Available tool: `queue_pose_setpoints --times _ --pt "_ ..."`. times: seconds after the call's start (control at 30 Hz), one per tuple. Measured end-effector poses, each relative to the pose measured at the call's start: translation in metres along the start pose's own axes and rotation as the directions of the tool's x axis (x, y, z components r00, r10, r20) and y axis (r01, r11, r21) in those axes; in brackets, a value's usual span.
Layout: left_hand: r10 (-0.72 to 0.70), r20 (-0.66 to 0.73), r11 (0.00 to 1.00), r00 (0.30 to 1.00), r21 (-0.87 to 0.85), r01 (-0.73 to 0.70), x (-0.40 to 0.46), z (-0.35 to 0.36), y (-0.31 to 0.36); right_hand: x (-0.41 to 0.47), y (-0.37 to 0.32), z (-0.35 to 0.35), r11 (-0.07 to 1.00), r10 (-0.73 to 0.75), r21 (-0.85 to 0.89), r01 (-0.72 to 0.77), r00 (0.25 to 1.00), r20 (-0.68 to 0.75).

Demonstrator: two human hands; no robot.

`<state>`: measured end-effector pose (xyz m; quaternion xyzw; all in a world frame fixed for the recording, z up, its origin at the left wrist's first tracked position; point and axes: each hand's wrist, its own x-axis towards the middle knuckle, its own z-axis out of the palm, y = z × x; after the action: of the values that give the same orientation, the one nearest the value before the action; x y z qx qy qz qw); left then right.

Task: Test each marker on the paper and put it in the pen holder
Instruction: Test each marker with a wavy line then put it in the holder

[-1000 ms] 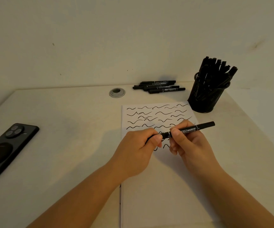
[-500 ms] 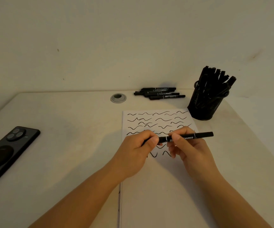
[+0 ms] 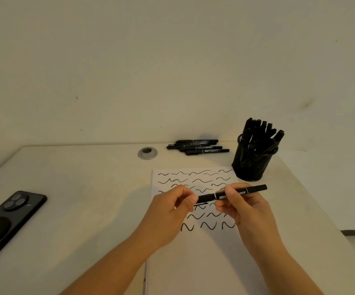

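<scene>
Black marker (image 3: pixel 234 193) held level above paper (image 3: pixel 193 262), not touching sheet. Left hand (image 3: pixel 168 216) pinching left end between thumb and forefinger; right hand (image 3: pixel 242 209) curled round barrel near middle. Right end projecting free past right hand, pointing toward holder (image 3: pixel 250 165). Whether cap seated or coming off: cannot tell.

Paper lying flat on table (image 3: pixel 76 199), top part covered with rows of black squiggles, lower part blank. Far right corner of sheet just beside holder base. Left edge of sheet well apart from phone (image 3: pixel 6 222); broad bare tabletop between. Right table edge running diagonally close behind holder and past right forearm; floor below.

Holder: black mesh cup, upright, packed with black markers leaning rightward, tips fanned above rim. Little spare room visible at mouth.

Small heap of loose markers (image 3: pixel 197 146) lying side by side at far table edge against wall (image 3: pixel 172 60), left of holder, apart from paper. Round grey cable grommet (image 3: pixel 147 153) left of heap.

Phone face down near left edge, triple camera ring uppermost.

Writing: white print on held barrel, partly covered by fingers, letters "RKER" legible. Print on heap too small to read.
</scene>
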<state>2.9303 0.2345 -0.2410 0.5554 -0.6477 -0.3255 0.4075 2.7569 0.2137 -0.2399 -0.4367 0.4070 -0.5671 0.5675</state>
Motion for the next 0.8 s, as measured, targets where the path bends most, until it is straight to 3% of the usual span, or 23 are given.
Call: queue_pose_setpoints --times 0.1,0.2,0.33,0.53,0.6,0.7,0.8 --pt "0.02 -0.032 0.998 0.999 0.058 -0.018 0.011 -0.009 0.004 0.007 -0.008 -0.009 0.998 -0.018 -0.053 0.017 1.0 -0.024" --pt "0.093 -0.044 0.98 0.995 0.183 -0.083 0.026 -0.022 0.014 0.017 -0.025 -0.019 0.944 -0.096 -0.315 0.098 0.995 0.023" --pt "0.245 0.008 0.883 0.969 0.412 -0.227 0.05 -0.033 0.035 0.032 -0.046 -0.021 0.7 -0.169 -0.672 0.242 0.97 0.174" --pt "0.402 0.109 0.765 0.909 0.505 -0.4 0.073 -0.021 0.063 0.047 -0.062 -0.002 0.42 -0.187 -0.802 0.425 0.905 0.381" --pt "0.39 0.081 0.814 0.917 0.435 -0.384 0.082 -0.018 0.064 0.053 -0.063 0.002 0.358 -0.195 -0.823 0.441 0.897 0.395" --pt "0.261 0.0 0.906 0.965 0.344 -0.245 0.104 -0.022 0.05 0.066 -0.071 -0.001 0.397 -0.246 -0.818 0.416 0.907 0.341" --pt "0.091 0.0 0.839 0.996 0.538 -0.077 0.136 -0.031 0.019 0.081 -0.083 -0.007 0.488 -0.34 -0.781 0.39 0.909 0.241"
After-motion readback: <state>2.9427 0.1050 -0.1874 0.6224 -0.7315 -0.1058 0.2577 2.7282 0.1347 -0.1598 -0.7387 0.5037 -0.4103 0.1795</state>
